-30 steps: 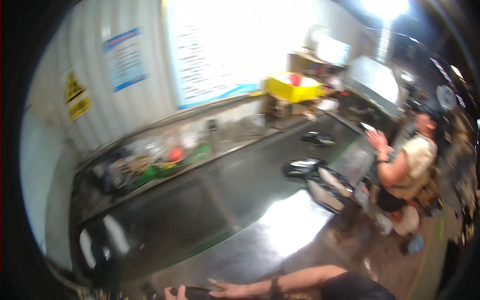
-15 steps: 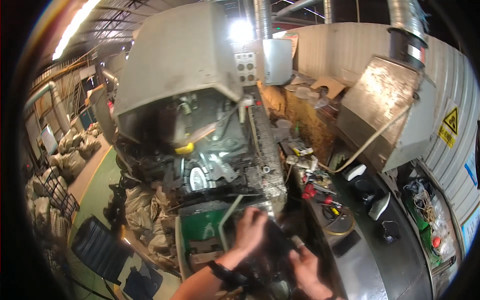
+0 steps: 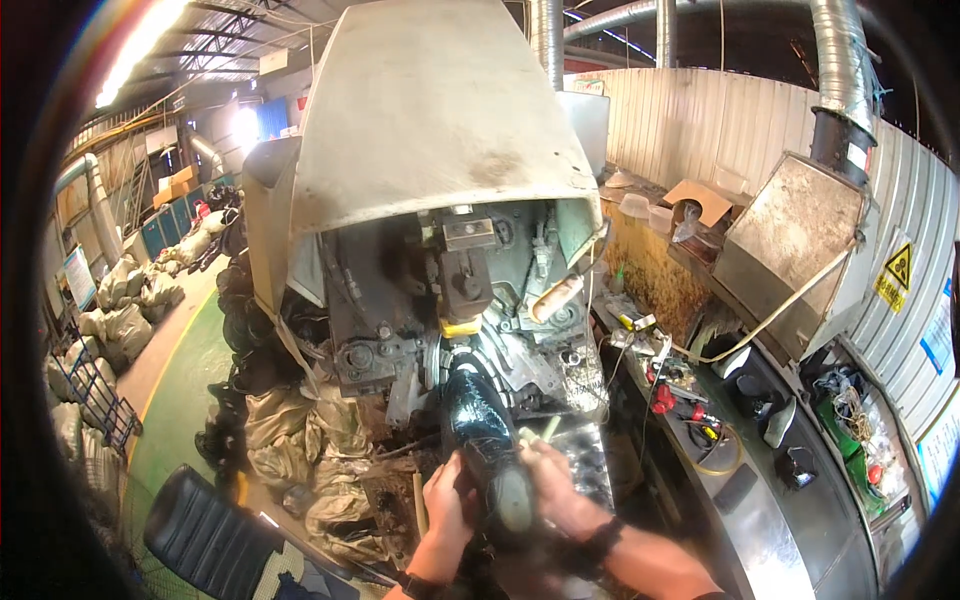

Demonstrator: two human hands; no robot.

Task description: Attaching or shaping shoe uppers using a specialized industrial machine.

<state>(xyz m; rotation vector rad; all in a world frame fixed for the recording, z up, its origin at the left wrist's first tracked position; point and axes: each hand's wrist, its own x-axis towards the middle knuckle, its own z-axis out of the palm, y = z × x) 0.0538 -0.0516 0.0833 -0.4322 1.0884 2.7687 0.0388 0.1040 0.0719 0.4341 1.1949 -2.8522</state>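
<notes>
A glossy black shoe upper [image 3: 478,415] on a last points away from me, its far end at the machine's metal jaws [image 3: 432,362]. The pale top of the last [image 3: 515,503] shows near me. My left hand [image 3: 448,503] is closed against the near left side of the shoe. From the right, my right hand [image 3: 556,488] grips the shoe, its fingers curled and partly hidden. At those fingertips a short pale piece [image 3: 550,430] sticks out; I cannot make out what it is. Above the shoe's far end sits a yellow pad [image 3: 461,328] under the machine's head [image 3: 466,270].
A large pale hood [image 3: 440,120] covers the machine. To the right runs a metal bench [image 3: 735,530] with red-handled tools [image 3: 664,400] and shoe pieces [image 3: 780,422]. Sacks [image 3: 285,430] lie on the left, beside a black chair [image 3: 212,525]. A light-coloured hose [image 3: 760,318] crosses at right.
My view has turned, bringing the machine's front ahead. Both hands have carried the black shoe from low over the green-sided frame up to the machine's jaws.
</notes>
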